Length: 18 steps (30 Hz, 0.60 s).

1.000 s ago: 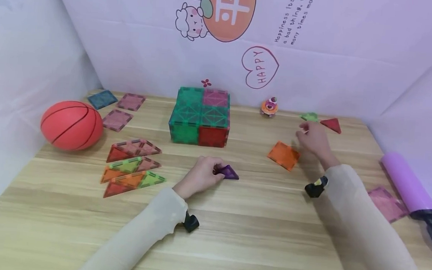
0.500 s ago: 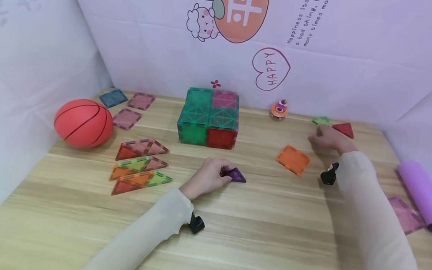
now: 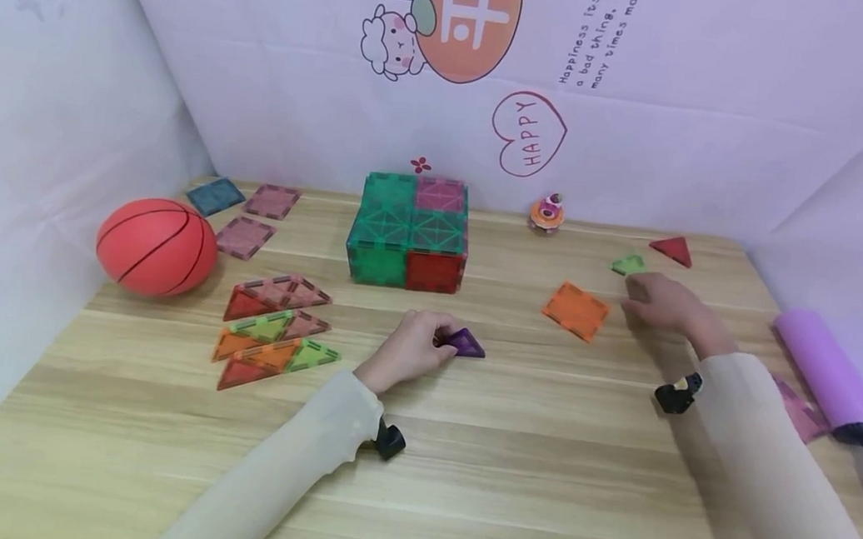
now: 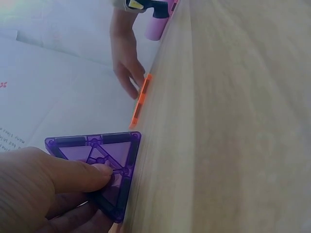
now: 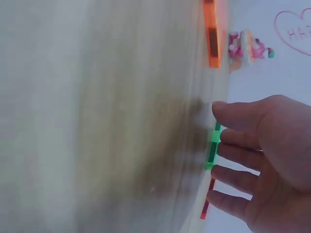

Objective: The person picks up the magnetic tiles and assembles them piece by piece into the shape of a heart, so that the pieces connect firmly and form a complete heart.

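Pale wood grain covers the surface (image 3: pixel 477 473) below a printed white backdrop (image 3: pixel 285 109). On the near side of a box of translucent green, red and pink tiles (image 3: pixel 377 264), the left hand (image 3: pixel 413 343) pinches a translucent purple plastic triangle (image 3: pixel 469 345) between thumb and fingers. Its lower edge runs left to right, one corner pointing right; dark strips line its ribbed frame. Far right, the right hand's fingers (image 5: pixel 237 178) extend, relaxed, near a lime-green tile (image 3: pixel 629 264).

purple tile (image 4: pixel 120 154) partly covered by left hand (image 4: pixel 51 184), pink tile (image 3: pixel 802 410) partly behind right sleeve (image 3: pixel 771 460), lettering (image 3: pixel 604 35) cut off at top
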Available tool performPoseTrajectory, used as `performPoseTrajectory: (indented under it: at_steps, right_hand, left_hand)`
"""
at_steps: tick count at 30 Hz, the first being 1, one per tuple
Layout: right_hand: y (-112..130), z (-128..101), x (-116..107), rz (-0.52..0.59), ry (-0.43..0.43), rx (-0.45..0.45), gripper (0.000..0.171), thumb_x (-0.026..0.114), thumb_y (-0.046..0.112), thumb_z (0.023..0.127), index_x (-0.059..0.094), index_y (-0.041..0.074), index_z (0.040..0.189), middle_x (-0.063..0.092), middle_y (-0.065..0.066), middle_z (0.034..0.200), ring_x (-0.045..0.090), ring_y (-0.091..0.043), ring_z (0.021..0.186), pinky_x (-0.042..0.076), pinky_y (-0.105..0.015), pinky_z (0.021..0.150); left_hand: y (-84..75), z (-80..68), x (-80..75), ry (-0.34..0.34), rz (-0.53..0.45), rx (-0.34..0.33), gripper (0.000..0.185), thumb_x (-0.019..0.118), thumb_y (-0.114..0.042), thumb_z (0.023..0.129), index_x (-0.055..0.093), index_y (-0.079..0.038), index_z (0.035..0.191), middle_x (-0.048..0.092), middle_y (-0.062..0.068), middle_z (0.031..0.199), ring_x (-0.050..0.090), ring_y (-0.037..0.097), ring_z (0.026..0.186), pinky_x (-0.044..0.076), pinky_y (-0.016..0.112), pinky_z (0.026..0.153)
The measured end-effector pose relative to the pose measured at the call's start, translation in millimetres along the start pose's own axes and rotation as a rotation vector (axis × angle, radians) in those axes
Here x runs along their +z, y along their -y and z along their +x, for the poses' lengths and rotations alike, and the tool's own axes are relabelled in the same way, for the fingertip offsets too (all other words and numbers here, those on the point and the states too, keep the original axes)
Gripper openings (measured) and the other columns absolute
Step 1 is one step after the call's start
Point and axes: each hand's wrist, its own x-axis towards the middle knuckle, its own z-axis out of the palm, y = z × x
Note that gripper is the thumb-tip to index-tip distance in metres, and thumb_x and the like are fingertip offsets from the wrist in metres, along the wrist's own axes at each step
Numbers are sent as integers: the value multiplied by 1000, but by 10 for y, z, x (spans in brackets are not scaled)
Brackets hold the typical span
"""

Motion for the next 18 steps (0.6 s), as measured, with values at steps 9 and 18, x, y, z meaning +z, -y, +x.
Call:
performPoseTrajectory:
  at_steps: [9,18]
  right_hand:
    - [-70,66,-17,149,-90,70,79,58,15,90,11,-16,144,25,-48,136,29,-61,123,27,-69,99]
    - [-269,252,-35,107,-30,15,69,56,16,92,21,-15,142,17,-44,143,20,-59,130,22,-70,103]
  left_hand:
    - [44,8,-7,-8,15,9,11,71,-3,82,71,-6,93,72,6,88,62,17,81,44,33,84]
    - [22,13,12,6,-2,4,12,70,-3,83,71,-6,94,72,6,89,61,15,81,48,27,77]
